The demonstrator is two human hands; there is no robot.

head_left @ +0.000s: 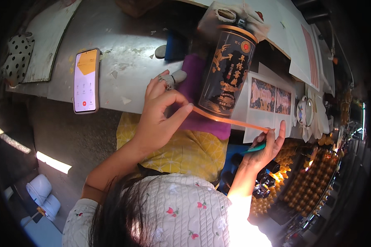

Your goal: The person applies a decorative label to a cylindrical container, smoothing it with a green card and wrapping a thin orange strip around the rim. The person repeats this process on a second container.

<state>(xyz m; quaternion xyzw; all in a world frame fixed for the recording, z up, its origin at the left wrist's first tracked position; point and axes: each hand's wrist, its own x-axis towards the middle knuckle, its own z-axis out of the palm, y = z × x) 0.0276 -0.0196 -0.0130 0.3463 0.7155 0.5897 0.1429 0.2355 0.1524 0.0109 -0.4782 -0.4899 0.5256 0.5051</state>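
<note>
A black bottle (221, 76) with gold and orange decoration lies tilted on a purple cloth (192, 72), its base toward me and its neck end on a pale wrapped bundle. A thin orange strip (235, 122) runs along the base edge and out to the right. My left hand (156, 113) pinches the strip by the base's left side, thumb against fingertip; a ring and a whitish finger cover (179, 76) are on that hand. With thumb and fingertips closed, my right hand (264, 152) holds the strip's right end. A pointed green thing (256, 147) rests in its palm, partly hidden.
A phone (86, 82) with a lit screen lies on the grey table at left. A flat grey stone (160, 51) sits near the cloth. Printed sheets (263, 96) and a tape roll (305, 111) lie right. Rows of golden objects (313, 181) stand at lower right.
</note>
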